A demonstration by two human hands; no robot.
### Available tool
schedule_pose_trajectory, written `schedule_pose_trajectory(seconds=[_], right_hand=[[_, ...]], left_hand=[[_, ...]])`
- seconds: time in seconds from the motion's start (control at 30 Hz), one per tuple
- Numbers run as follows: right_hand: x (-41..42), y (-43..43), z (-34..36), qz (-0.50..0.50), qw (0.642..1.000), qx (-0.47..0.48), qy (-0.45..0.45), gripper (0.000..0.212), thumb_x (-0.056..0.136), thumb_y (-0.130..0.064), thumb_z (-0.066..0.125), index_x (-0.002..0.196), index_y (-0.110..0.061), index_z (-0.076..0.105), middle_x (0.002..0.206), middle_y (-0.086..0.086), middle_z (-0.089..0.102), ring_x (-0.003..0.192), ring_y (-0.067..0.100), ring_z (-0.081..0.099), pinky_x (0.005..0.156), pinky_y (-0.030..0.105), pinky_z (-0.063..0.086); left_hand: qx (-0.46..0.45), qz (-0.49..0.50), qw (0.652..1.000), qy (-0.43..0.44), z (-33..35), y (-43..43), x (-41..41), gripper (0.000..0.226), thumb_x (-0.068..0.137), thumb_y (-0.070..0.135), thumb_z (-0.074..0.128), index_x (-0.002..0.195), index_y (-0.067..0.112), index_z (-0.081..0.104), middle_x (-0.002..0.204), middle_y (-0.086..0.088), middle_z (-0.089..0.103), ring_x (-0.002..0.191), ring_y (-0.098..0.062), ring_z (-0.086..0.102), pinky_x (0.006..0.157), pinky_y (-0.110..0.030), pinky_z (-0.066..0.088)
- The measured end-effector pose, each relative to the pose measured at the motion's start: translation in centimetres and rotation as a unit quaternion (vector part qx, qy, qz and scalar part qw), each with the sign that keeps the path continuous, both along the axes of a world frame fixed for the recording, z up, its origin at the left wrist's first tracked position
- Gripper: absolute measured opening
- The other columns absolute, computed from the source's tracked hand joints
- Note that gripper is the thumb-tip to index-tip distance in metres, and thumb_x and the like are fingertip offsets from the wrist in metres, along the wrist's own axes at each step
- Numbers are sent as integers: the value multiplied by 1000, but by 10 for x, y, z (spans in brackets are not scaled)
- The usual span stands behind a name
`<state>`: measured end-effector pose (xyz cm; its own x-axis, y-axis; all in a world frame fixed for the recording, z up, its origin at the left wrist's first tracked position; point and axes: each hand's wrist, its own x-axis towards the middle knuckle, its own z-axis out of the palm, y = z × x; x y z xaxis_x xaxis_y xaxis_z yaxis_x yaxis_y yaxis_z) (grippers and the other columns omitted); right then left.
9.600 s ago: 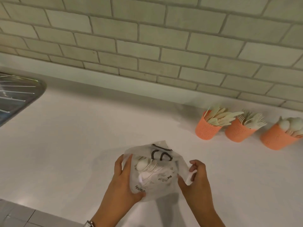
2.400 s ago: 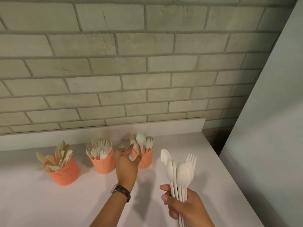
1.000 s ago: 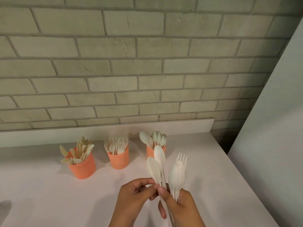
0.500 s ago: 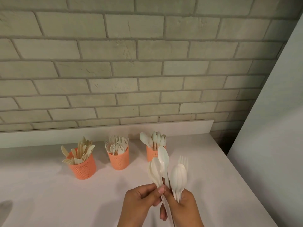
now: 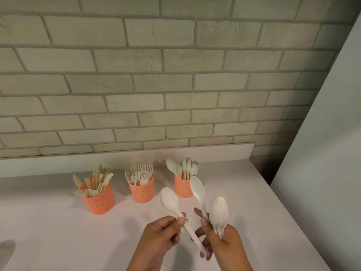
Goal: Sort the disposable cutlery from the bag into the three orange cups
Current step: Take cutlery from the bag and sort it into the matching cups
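Observation:
Three orange cups stand in a row near the back of the white counter: the left cup point(image 5: 99, 201) holds knives, the middle cup point(image 5: 141, 192) holds forks, the right cup point(image 5: 182, 187) holds spoons. My left hand point(image 5: 158, 239) pinches the handle of a white spoon point(image 5: 169, 201), its bowl tilted up and left. My right hand point(image 5: 220, 243) grips a bunch of white cutlery point(image 5: 218, 212); one spoon point(image 5: 197, 189) sticks up apart from the rest. Both hands hover in front of the cups. The bag is out of view.
A brick wall with a white ledge point(image 5: 127, 159) runs behind the cups. A pale panel point(image 5: 322, 153) rises at the right, close to the counter's right edge point(image 5: 289, 212). A dark shadow point(image 5: 6, 251) lies at the far left.
My left hand has drawn one spoon leftward out of the bunch in my right hand. The fork seen earlier in the bunch is now hidden behind the spoons.

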<state>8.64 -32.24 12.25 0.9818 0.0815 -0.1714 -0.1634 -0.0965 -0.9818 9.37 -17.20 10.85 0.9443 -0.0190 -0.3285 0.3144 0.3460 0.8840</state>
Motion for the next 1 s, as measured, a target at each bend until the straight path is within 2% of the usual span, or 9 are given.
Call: schedule_pose_trajectory(seconds=[0.1, 0.2, 0.3, 0.4, 0.53, 0.7, 0.77, 0.87, 1.0], right_hand=[[1, -8, -1, -16, 1000, -16, -4, 23, 91, -28, 56, 78, -24, 75, 63, 4, 67, 46, 16, 57, 44, 30, 49], [2, -13, 1, 62, 998, -22, 25, 39, 79, -45, 56, 54, -17, 66, 60, 1, 59, 50, 19, 56, 50, 33, 53], [5, -13, 4, 178, 981, 32, 68, 40, 78, -46, 57, 58, -12, 63, 66, 0, 56, 55, 16, 54, 55, 26, 47], [7, -12, 4, 202, 969, 74, 121, 45, 75, -48, 63, 57, -7, 61, 68, 2, 59, 62, 12, 56, 63, 23, 46], [10, -13, 2, 184, 969, 77, 144, 46, 72, -49, 65, 50, -9, 61, 69, 8, 59, 58, 14, 55, 59, 21, 43], [12, -14, 3, 118, 985, 34, 120, 47, 78, -52, 64, 61, -9, 73, 82, 14, 70, 50, 16, 56, 53, 26, 49], [15, -16, 0, 52, 990, 64, 113, 40, 74, -44, 63, 66, -7, 76, 84, 8, 76, 56, 17, 64, 55, 30, 54], [24, -23, -1, -9, 986, 127, 105, 34, 71, -32, 64, 69, 0, 76, 87, 12, 76, 69, 20, 68, 64, 37, 59], [38, -43, -1, -84, 981, 149, 85, 28, 83, -19, 63, 70, 2, 76, 81, 17, 75, 56, 20, 60, 71, 37, 61]], left_hand=[[3, 27, 1000, -1, 0, 5, 4, 15, 78, 0, 65, 67, 1, 76, 59, 2, 66, 49, -8, 49, 50, -15, 50], [6, 6, 1000, -14, 6, 5, 5, 11, 74, 5, 68, 67, 2, 76, 62, 0, 67, 51, -8, 51, 54, -15, 52], [-7, -54, 998, -22, 11, 5, 7, 13, 64, 14, 70, 67, 2, 75, 56, -5, 59, 51, -10, 52, 56, -17, 51], [-11, -103, 994, -15, 14, 6, 7, 13, 67, 13, 78, 75, 2, 76, 56, -4, 59, 50, -8, 53, 56, -17, 50], [-13, -123, 992, -1, 10, 4, 11, 11, 67, 13, 80, 74, 5, 77, 68, -3, 66, 52, -7, 54, 59, -16, 51], [47, -109, 992, -39, 14, -6, 24, 30, 63, 23, 74, 76, -3, 72, 55, -2, 51, 54, -12, 45, 63, -19, 48], [72, -104, 990, -64, 20, -11, 36, 30, 64, 26, 72, 74, -2, 71, 55, -2, 49, 55, -12, 46, 64, -20, 48], [94, -118, 984, -95, 27, -22, 55, 15, 76, 18, 69, 66, 7, 70, 55, -1, 51, 56, -11, 49, 65, -19, 50], [79, -75, 989, -97, 31, -32, 83, 16, 83, 9, 63, 81, -7, 66, 58, -3, 49, 55, -9, 46, 66, -20, 47]])
